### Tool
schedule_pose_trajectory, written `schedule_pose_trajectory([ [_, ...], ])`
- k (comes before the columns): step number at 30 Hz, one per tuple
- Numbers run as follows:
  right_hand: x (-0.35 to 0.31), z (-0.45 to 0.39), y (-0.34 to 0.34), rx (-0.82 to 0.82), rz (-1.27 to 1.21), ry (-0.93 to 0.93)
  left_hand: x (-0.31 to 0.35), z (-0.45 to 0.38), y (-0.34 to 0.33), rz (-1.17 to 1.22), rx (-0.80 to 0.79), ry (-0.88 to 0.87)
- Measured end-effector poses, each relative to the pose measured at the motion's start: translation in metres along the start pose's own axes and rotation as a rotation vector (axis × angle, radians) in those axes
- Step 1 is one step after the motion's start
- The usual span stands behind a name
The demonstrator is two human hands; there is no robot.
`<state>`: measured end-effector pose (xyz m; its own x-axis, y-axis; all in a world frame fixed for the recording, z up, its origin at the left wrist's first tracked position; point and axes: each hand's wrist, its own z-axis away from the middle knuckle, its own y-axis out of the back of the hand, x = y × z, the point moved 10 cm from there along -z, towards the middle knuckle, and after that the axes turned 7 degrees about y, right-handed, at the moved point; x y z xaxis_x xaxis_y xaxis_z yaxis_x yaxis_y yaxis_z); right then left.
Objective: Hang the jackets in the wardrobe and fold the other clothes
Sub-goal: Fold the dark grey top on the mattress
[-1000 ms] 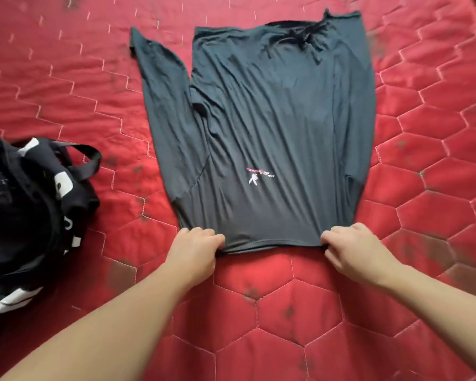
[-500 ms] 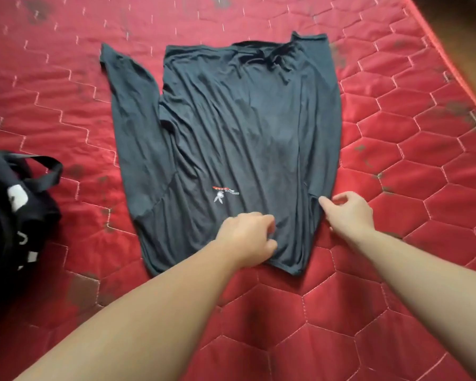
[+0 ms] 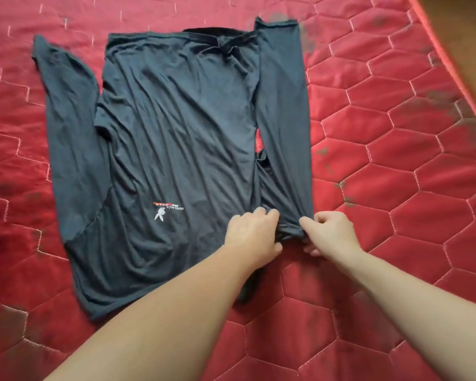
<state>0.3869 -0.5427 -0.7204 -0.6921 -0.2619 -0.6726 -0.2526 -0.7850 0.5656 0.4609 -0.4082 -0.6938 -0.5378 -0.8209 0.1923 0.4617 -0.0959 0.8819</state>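
- Dark grey long-sleeved shirt (image 3: 176, 138): laid flat on the red quilted mattress (image 3: 396, 188), long axis running from the near edge of the view to the far edge. The neckline (image 3: 217, 37) is pointed away from the person, and the hem is nearest to them, partly covered by the left forearm.
- Left sleeve of the shirt (image 3: 69, 127): spread out on the left side, lying roughly parallel to the body, cuff end toward the far side.
- Right sleeve (image 3: 283, 111): laid along the right edge of the body, with a small gap of red mattress seen between sleeve and body about halfway down. Its near end is bunched up between the two hands.
- Small white and red logo (image 3: 168, 210): printed on the lower body, shown upside down from this view.
- Left hand (image 3: 252, 235): fingers curled, knuckles up, gripping the bunched fabric at the lower right of the body.
- Right hand (image 3: 329, 233): fingers curled, pinching the same bunch of fabric from the right, just beside the left hand.
- Mattress: hexagon stitching, dark smudges in several patches; its piped edge (image 3: 445, 50) is seen at the upper right.
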Motion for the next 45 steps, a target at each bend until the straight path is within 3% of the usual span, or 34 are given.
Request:
schedule_pose_trajectory([
  [5, -0.027, -0.041, 0.007, 0.056, -0.107, 0.024, 0.038, 0.003, -0.001, -0.017, -0.031, -0.293],
  [8, -0.050, -0.065, 0.003, 0.046, -0.040, 0.063, 0.037, 0.005, -0.007, -0.015, -0.092, -0.368],
  [10, -0.058, -0.074, 0.015, 0.126, 0.028, 0.122, 0.035, 0.004, -0.008, -0.008, -0.100, -0.376],
  [14, -0.027, -0.068, 0.074, 0.362, 0.201, 0.133, 0.032, -0.004, -0.012, 0.018, -0.150, -0.318],
  [19, 0.001, -0.073, 0.099, 0.318, 0.346, 0.034, 0.035, -0.018, -0.015, 0.037, -0.185, -0.255],
  [22, -0.050, -0.085, 0.092, 0.366, 0.342, 0.317, 0.030, -0.035, 0.012, 0.233, -0.034, -0.144],
  [25, -0.106, -0.090, 0.049, 0.246, 0.510, 0.668, 0.013, -0.060, 0.049, 0.513, 0.214, 0.015],
  [27, -0.112, -0.107, 0.032, 0.170, 0.638, 0.572, 0.000, -0.078, 0.053, 0.555, 0.230, 0.125],
  [30, -0.103, -0.135, 0.032, 0.114, 0.725, 0.336, -0.004, -0.098, 0.035, 0.514, 0.073, 0.217],
  [33, -0.113, -0.148, 0.044, 0.111, 0.373, 0.295, -0.010, -0.112, 0.025, 0.694, -0.072, 0.321],
  [35, -0.116, -0.151, 0.056, 0.146, -0.107, 0.232, -0.010, -0.120, 0.027, 0.889, -0.184, 0.383],
  [37, -0.118, -0.148, 0.061, 0.145, -0.528, 0.164, -0.006, -0.131, 0.049, 1.034, -0.161, 0.350],
  [38, -0.125, -0.143, 0.061, 0.118, -0.595, 0.197, -0.007, -0.136, 0.065, 1.135, -0.089, 0.330],
  [41, -0.152, -0.123, 0.051, -0.052, -0.335, 0.467, -0.010, -0.153, 0.094, 1.367, -0.021, 0.386],
  [44, -0.133, -0.110, 0.013, -0.404, -0.243, 0.385, -0.014, -0.162, 0.088, 1.245, -0.114, 0.490],
  [45, -0.124, -0.112, 0.012, -0.378, -0.279, 0.335, -0.019, -0.163, 0.086, 1.239, -0.092, 0.505],
])
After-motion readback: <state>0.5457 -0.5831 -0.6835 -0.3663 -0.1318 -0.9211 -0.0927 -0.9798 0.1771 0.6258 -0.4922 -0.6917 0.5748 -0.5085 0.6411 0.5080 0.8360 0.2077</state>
